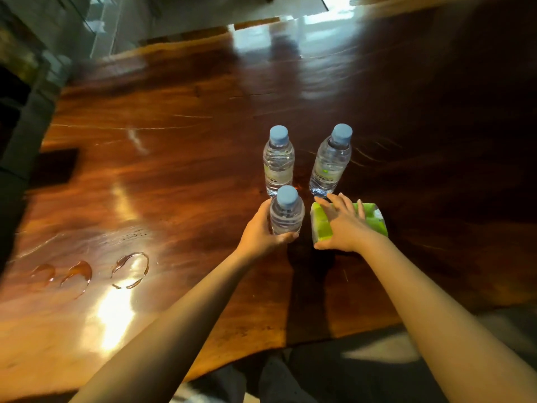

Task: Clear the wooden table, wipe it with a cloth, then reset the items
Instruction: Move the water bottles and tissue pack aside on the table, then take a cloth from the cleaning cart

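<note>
The left hand [263, 228] was wrapped around the nearest bottle [286, 212], upright on the wooden table [180, 175]. To my eye it wanted a low, firm grip and a straight lift, clear of the two bottles [278, 164] just behind. The right hand [344, 225] lay open, fingers spread, on the green tissue pack [374, 218] just right of that bottle, gripping nothing. The bottle looked clear, full, blue-capped.

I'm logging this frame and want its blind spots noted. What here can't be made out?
Head view only:
- Labels on the two far bottles: print too small and blurred to read.
- Near bottle: base hidden by the left hand, so standing or lifted is unclear.
- Green packet: mostly covered by the right hand; contents unclear.
- Table: far end lost in glare and dark.
</note>
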Demonstrator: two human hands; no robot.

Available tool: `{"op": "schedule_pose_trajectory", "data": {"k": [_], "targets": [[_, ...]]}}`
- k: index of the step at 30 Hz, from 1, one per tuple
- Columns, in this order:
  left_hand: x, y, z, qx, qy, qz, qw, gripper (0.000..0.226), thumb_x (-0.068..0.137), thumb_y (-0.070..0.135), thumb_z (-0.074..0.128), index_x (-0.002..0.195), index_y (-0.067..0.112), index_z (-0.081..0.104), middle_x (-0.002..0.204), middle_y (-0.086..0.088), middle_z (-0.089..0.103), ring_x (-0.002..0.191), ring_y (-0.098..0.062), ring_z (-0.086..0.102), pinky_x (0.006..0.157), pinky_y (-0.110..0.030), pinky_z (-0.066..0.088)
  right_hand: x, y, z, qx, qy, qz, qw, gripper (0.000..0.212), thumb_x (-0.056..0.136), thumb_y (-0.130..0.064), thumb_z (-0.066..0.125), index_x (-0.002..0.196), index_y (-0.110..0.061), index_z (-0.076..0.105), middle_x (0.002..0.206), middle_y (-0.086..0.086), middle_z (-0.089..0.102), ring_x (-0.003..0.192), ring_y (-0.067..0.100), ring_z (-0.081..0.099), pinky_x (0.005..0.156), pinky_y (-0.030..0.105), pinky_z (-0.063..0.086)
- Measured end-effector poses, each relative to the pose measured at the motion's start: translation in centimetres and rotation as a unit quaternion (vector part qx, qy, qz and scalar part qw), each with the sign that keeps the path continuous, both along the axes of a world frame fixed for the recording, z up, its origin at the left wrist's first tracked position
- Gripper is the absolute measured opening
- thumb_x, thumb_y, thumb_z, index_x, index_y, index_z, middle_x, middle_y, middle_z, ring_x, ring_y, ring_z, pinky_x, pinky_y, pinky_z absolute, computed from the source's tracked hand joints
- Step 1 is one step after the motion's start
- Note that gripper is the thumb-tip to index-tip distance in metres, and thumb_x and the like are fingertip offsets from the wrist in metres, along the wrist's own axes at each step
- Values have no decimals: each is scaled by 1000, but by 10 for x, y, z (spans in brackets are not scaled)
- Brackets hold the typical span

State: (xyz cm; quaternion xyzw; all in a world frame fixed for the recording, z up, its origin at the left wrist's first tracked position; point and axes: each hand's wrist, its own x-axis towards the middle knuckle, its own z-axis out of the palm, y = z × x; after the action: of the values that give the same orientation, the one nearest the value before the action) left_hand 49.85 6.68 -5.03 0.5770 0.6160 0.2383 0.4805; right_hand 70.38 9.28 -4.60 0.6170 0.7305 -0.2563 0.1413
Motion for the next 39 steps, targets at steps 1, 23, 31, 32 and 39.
{"op": "schedule_pose_trajectory", "data": {"k": [1,23,31,32,39], "targets": [[-6,1,5,-16,29,-16,999,88,66,28,82,138,27,33,133,10,52,124,-11,49,88,-12,37,-6,-1,5,-3,-8,0,1000,103,71,-54,70,148,-32,4,159,2,-3,146,27,-8,115,54,-4],[-263,-121,164,-54,326,32,943,65,87,47,57,143,25,32,144,-4,47,126,-23,50,97,-32,42,-241,-39,227,66,136,208,966,65,84,-39,64,141,-30,33,145,2,44,125,24,48,99,34,39],[-388,-271,177,-127,317,226,912,62,88,47,55,142,27,33,143,-2,48,129,-21,47,104,-33,37,-439,-106,182,-12,100,361,927,77,85,-51,56,146,-17,22,150,14,34,135,33,37,111,46,33],[-402,-291,176,-132,315,249,906,63,87,47,56,142,27,33,144,-2,47,129,-21,46,104,-32,36,-463,-118,178,-9,94,381,920,78,85,-52,56,146,-16,22,150,15,34,135,35,36,111,46,32],[-470,-418,164,-172,265,409,856,66,88,47,55,145,27,28,152,-2,35,136,-21,37,108,-36,33,-605,-225,159,20,47,502,863,81,86,-50,55,147,-12,17,150,19,31,135,38,34,110,45,33]]}}
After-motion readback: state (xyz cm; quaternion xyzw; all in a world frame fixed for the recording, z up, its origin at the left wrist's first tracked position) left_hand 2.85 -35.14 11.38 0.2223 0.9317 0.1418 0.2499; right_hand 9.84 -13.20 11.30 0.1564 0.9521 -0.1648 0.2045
